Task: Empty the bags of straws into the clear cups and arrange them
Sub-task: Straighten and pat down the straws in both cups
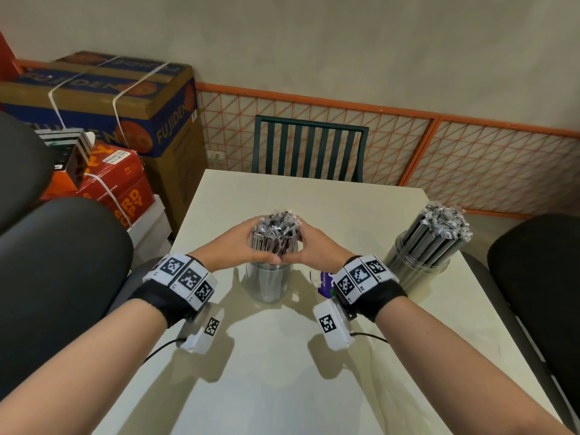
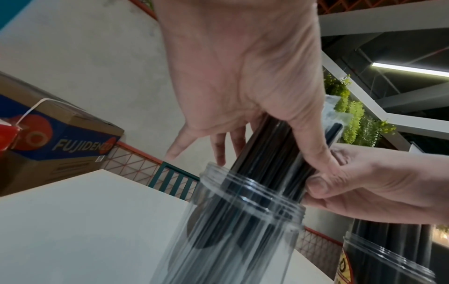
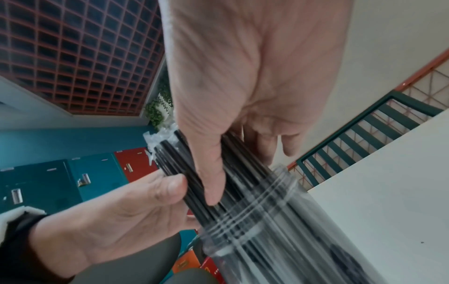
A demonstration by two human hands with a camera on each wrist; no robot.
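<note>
A bundle of black wrapped straws point(image 1: 276, 233) stands in a clear cup point(image 1: 268, 284) at the middle of the white table point(image 1: 282, 372). My left hand point(image 1: 248, 243) and right hand point(image 1: 314, 246) grip the bundle from either side just above the cup's rim, thumbs meeting at the front. In the left wrist view my left hand point(image 2: 243, 96) curls round the straws point(image 2: 267, 153) over the threaded cup mouth point(image 2: 243, 201). The right wrist view shows my right hand point(image 3: 243, 96) wrapped on the straws point(image 3: 194, 173). A second clear cup point(image 1: 420, 255), packed with straws, stands at the right.
A purple printed bag point(image 1: 324, 282) lies by my right wrist. A green slatted chair point(image 1: 309, 149) stands at the table's far edge. Black chair backs flank the table at left point(image 1: 62, 262) and right point(image 1: 539, 271). Cardboard boxes point(image 1: 125, 105) are stacked far left.
</note>
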